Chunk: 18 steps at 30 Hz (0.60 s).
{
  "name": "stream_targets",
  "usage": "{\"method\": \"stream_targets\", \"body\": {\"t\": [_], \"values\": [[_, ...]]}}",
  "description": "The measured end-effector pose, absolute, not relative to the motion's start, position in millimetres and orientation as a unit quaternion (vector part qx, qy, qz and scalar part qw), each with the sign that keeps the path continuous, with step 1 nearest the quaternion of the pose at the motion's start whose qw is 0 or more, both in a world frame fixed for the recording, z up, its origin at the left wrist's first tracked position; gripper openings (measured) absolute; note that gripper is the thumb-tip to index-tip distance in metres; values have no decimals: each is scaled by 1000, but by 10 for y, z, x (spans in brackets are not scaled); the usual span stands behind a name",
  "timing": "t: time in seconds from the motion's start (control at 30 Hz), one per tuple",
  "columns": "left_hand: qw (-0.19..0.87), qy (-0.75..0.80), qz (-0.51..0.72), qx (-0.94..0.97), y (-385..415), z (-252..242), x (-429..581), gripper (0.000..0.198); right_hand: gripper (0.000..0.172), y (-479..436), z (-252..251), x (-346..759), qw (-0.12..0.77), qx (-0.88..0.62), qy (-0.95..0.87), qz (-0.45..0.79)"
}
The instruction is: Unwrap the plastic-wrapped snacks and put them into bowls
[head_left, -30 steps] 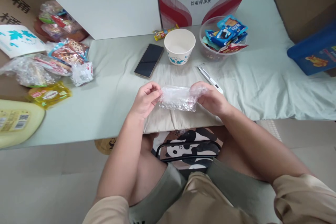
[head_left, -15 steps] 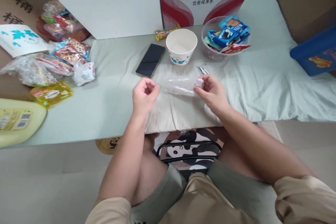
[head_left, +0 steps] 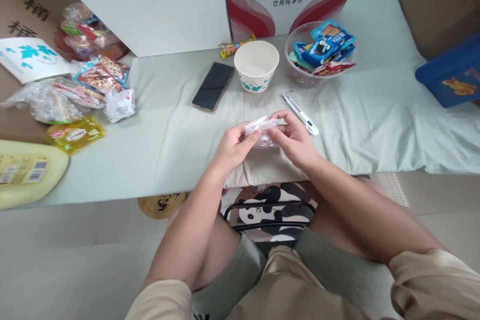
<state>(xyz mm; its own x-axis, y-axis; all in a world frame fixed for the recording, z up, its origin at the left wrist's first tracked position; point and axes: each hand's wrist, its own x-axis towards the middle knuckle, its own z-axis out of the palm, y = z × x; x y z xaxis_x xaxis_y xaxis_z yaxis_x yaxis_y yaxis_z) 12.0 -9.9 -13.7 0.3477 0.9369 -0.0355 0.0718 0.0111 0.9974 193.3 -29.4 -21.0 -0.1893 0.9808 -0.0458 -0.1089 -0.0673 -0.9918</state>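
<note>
Between my hands is a crumpled piece of clear plastic film [head_left: 264, 124], held low over the cloth. My left hand [head_left: 237, 145] pinches its left end with thumb and fingers. On the other side, my right hand [head_left: 294, 140] grips the right end, fingers curled behind it. A white utility knife [head_left: 302, 116] lies just beyond my right hand, apart from it. Past the film stands a white paper bowl [head_left: 257, 67] with blue leaf prints, upright. To its left a dark phone [head_left: 213, 86] lies face up.
A clear plastic tub [head_left: 296, 74] of snack packets sits at the back right, before a red-and-white carton [head_left: 288, 15]. Wrapped snacks [head_left: 101, 75] and a yellow jug [head_left: 30, 172] are at left. A blue container [head_left: 446, 75] stands at right. The cloth-covered table edge [head_left: 187, 187] runs before me.
My left hand has moved right, toward my right hand. The film, stretched lengthwise before, is now bunched between them. More of the utility knife is visible.
</note>
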Motion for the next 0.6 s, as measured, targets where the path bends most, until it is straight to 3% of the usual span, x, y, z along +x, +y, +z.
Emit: {"method": "stream_targets", "body": {"t": [0.1, 0.17, 0.27, 0.33, 0.53, 0.6], "values": [[611, 416, 413, 532, -96, -141, 140, 44, 45, -263, -186, 2006, 508, -485, -491, 516], [631, 419, 421, 499, -96, -149, 161, 46, 48, -255, -182, 2045, 498, -457, -496, 545], [611, 445, 426, 497, -98, -181, 197, 49, 31, -258, -176, 2074, 441, -414, -529, 596], [579, 463, 429, 516, -94, -219, 209, 48, 22, -257, -159, 2080, 435, -432, -565, 552], [388, 529, 525, 542, 178, -99, 161, 35, 16, -195, -103, 2126, 452, -458, -586, 492], [238, 564, 551, 567, 418, 117, 182, 31, 13, -177, -92, 2152, 439, -465, -588, 495]]}}
